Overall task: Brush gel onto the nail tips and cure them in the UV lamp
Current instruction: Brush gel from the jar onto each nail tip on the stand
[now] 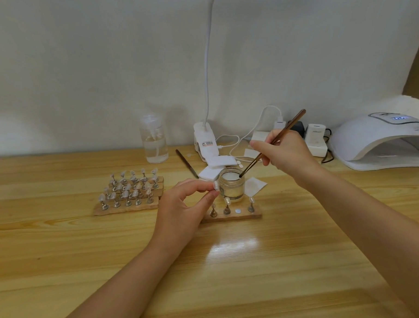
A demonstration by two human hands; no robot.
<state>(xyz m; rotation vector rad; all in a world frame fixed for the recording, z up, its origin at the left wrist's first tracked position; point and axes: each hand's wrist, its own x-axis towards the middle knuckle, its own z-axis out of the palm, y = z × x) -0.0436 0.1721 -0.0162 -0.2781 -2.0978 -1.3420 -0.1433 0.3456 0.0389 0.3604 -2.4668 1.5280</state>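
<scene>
My right hand (286, 149) grips a long brown brush (272, 143), its tip dipped into a small open glass jar of gel (231, 186) at the table's middle. My left hand (188, 203) pinches a nail tip on its stand (215, 185) just left of the jar. In front of the jar lies a small wooden holder (232, 215) with three more nail tips on metal stands and one bare white spot. The white UV lamp (383, 141) stands at the far right, its display lit.
Stacked wooden holders (128, 193) with several nail tips sit to the left. A clear pump bottle (155, 139), a clip lamp base (205, 142), white pads (218, 165), a second brush (187, 163), cables and chargers (317, 139) line the back. A white wipe (254, 186) lies right of the jar.
</scene>
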